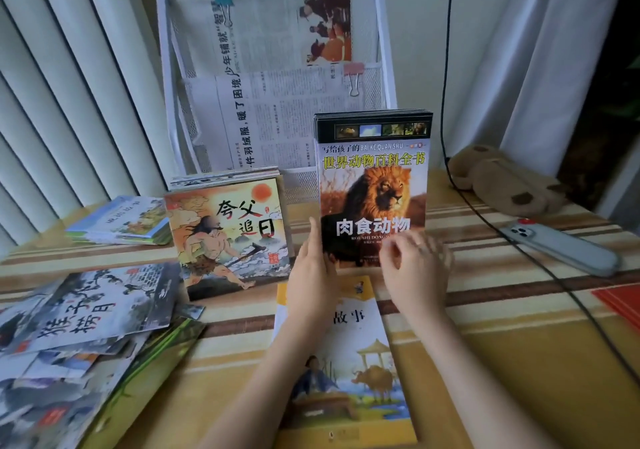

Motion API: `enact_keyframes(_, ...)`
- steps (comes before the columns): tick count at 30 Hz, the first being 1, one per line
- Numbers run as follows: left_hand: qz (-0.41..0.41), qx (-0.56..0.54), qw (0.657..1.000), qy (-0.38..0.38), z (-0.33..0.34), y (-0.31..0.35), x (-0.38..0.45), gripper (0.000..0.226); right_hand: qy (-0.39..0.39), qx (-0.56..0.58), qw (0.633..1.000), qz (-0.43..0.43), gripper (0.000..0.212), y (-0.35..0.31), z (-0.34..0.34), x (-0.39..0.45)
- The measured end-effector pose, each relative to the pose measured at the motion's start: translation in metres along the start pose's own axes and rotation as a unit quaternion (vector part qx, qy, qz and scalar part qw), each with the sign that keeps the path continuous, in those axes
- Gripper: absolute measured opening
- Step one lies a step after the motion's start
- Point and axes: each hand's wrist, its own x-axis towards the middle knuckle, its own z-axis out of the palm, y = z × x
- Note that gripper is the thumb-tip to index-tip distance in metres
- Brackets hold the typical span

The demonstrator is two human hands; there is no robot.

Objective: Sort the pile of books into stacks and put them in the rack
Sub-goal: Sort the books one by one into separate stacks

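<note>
A stack of lion-cover animal books (373, 185) stands upright on the table in front of the white mesh rack (166, 78). My left hand (313, 268) grips the stack's lower left edge. My right hand (414, 265), blurred, is at the stack's lower right corner, fingers curled against the cover. Under my forearms lies a yellow storybook (353, 362). A stack topped by a giant-chasing-the-sun book (228, 234) sits to the left. A loose pile of ink-painting books (79, 338) fills the near left. A smaller stack (121, 222) lies at far left.
Newspapers (273, 68) clipped in the rack fill its pockets. A grey phone (561, 249) and a black cable (485, 220) lie on the right of the striped tablecloth. A brown plush toy (502, 178) sits at back right. Something red (620, 303) shows at the right edge.
</note>
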Motion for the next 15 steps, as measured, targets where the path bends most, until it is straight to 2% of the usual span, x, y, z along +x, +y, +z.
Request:
enact_keyframes(2, -0.012, 0.078, 0.997, -0.008, -0.02, -0.003, -0.02, 0.059, -0.134, -0.059, 0.989, 0.002, 0.039, -0.01, -0.009, -0.024)
enact_keyframes(5, -0.057, 0.157, 0.984, -0.055, -0.043, -0.015, -0.053, 0.058, -0.23, -0.072, 0.97, 0.025, 0.046, -0.021, -0.018, -0.049)
enact_keyframes(7, -0.097, 0.132, 0.98, -0.113, -0.051, -0.02, -0.071, 0.065, -0.294, -0.062, 0.953, 0.03, 0.06, -0.029, -0.021, -0.06)
enact_keyframes(9, -0.103, 0.074, 0.983, -0.131, -0.052, -0.02, -0.08, 0.066, -0.334, -0.05, 0.941, 0.014, 0.065, -0.038, -0.023, -0.068)
enact_keyframes(12, -0.139, -0.099, 0.984, -0.056, -0.062, -0.016, -0.085, 0.056, -0.329, 0.051, 0.943, 0.018, 0.062, -0.049, -0.029, -0.073)
enact_keyframes(13, -0.171, -0.181, 0.968, -0.031, -0.068, -0.016, -0.086, 0.053, -0.318, 0.118, 0.94, 0.03, 0.059, -0.051, -0.033, -0.075)
enact_keyframes(15, -0.247, -0.353, 0.902, 0.011, -0.082, -0.019, -0.091, 0.049, -0.298, 0.254, 0.919, 0.047, 0.053, -0.055, -0.04, -0.079)
